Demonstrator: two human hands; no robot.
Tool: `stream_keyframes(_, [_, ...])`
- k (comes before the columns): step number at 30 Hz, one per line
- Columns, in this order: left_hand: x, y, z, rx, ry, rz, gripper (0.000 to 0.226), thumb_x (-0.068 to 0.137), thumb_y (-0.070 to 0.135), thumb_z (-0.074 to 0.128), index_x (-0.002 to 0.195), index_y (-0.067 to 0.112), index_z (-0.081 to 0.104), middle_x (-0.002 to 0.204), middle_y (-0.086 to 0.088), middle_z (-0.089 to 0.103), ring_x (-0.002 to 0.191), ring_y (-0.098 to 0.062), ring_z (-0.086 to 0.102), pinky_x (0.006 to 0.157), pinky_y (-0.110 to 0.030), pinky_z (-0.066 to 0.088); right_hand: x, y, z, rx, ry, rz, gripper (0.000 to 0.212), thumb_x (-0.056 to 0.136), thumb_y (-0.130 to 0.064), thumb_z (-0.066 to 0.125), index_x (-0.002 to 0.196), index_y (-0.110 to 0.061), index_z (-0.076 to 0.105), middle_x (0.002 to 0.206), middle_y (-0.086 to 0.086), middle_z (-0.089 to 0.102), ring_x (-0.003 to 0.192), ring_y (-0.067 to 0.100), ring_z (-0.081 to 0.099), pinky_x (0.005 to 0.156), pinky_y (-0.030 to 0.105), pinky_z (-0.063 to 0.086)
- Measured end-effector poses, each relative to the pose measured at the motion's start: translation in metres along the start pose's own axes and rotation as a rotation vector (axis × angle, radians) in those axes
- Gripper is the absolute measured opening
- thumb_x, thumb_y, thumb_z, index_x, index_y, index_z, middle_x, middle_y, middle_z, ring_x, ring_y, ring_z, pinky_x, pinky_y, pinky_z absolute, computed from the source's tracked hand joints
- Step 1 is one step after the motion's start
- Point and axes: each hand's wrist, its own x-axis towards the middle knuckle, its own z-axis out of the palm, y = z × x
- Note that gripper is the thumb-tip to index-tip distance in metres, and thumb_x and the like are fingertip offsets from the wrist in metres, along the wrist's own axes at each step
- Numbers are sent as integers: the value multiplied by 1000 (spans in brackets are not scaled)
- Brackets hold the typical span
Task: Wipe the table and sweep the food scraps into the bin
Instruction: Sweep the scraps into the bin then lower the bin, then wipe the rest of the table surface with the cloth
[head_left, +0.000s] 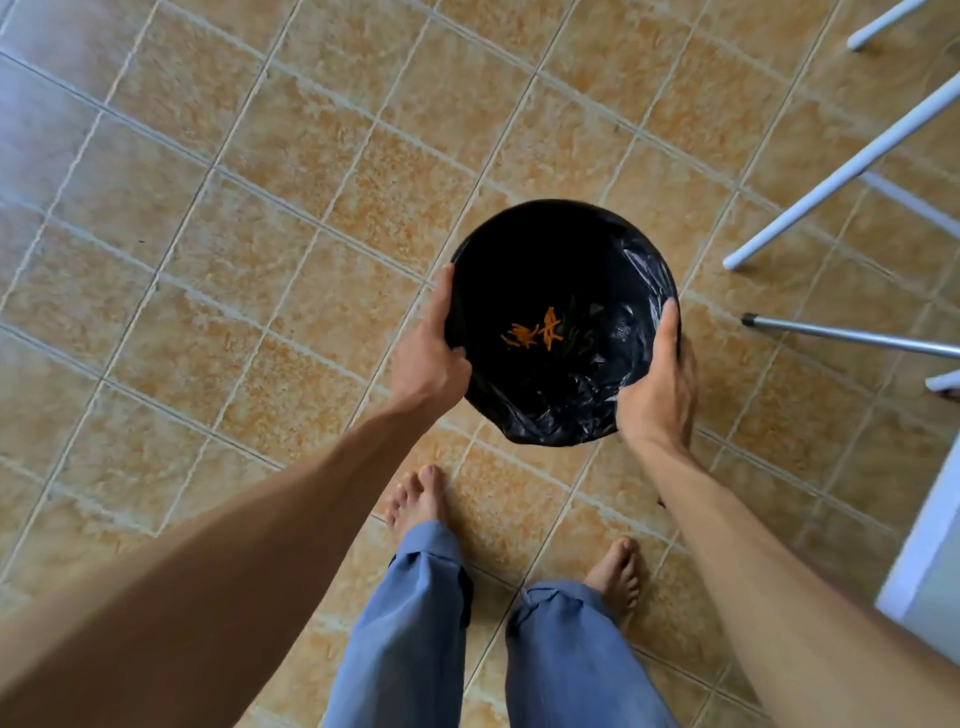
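The left hand (428, 353) grips the rim of the bin (524, 249) on its left side, thumb along the outer edge and fingers curled over into the black liner bag (639, 270). The right hand (660, 384) clasps the opposite rim, fingers wrapped round the outside and thumb lying on the liner. Deep inside the bin lie orange food scraps (535, 332) with some dark green bits beside them. Below the bin stand two bare feet on the tan tiled floor (208, 260). To the bin's right rise white furniture legs (831, 182).
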Motion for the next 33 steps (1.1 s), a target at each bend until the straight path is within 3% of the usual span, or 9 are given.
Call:
stream_keyframes(6, [-3, -4, 13, 103, -35, 77, 100, 80, 2, 48, 153, 47, -3, 147, -10, 51, 106, -38, 64, 80, -47, 58, -2, 21, 12, 3, -58, 68, 99, 93, 14, 43, 161, -43, -1, 167, 5, 22, 137, 34, 46, 89, 40, 50])
stream_keyframes(10, [-10, 0, 11, 181, -91, 34, 99, 82, 6, 49, 154, 43, -9, 131, -19, 59, 76, -32, 61, 67, -48, 57, -4, 22, 8, 13, -128, 116, 87, 103, -1, 42, 158, -51, -4, 170, 6, 16, 131, 39, 53, 73, 38, 47])
stream_keyframes(14, [-26, 20, 6, 209, -117, -31, 96, 84, 13, 49, 155, 36, -10, 125, -16, 61, 74, -27, 60, 60, -38, 51, -17, 0, -20, 45, -101, 188, 54, 111, -33, 27, 159, -48, 8, 171, 8, 11, 154, 30, 27, 107, 42, 42])
stream_keyframes(18, [-64, 50, -2, 294, -71, 6, 77, 90, 19, 51, 157, 23, 14, 143, -18, 52, 109, -40, 60, 81, -38, 48, -53, -32, -81, 174, -33, -25, 50, 111, -31, 31, 160, -34, 25, 171, 8, 14, 156, 19, 14, 116, 18, 14])
stream_keyframes(21, [-108, 94, -1, 268, -95, 41, 58, 95, 22, 52, 151, 20, 36, 133, -14, 61, 85, -23, 61, 69, -29, 41, -88, -42, -137, 253, 138, -262, 48, 108, -30, 36, 156, -24, 39, 167, 9, 29, 154, 18, 24, 117, 7, 10])
stream_keyframes(23, [-138, 126, 6, 244, -159, 89, 51, 96, 23, 54, 146, 21, 45, 130, -10, 63, 76, -13, 56, 66, -27, 39, -102, -31, -174, 262, 283, -372, 46, 107, -28, 38, 150, -15, 49, 160, 11, 42, 151, 20, 35, 123, 22, 23])
stream_keyframes(28, [-202, 209, 47, 164, -47, 280, 48, 92, 15, 57, 139, 17, 54, 139, -6, 60, 123, -25, 58, 98, -32, 44, -83, 59, -233, 29, 559, -261, 50, 106, -28, 36, 140, 1, 57, 151, 20, 51, 145, 36, 44, 120, 48, 34])
stream_keyframes(30, [-214, 238, 73, 149, 72, 420, 51, 90, 9, 50, 141, 10, 51, 149, -8, 50, 139, -24, 43, 113, -28, 30, -76, 86, -231, -70, 477, -272, 53, 105, -24, 37, 147, 7, 45, 159, 23, 37, 150, 42, 32, 122, 50, 29])
stream_keyframes(33, [-219, 271, 114, 206, 117, 596, 62, 91, 18, 27, 151, 7, 35, 161, -10, 28, 152, -21, 18, 124, -36, 14, -68, 114, -228, -276, 331, -523, 54, 107, -24, 38, 153, 3, 36, 165, 24, 25, 155, 41, 17, 126, 54, 20])
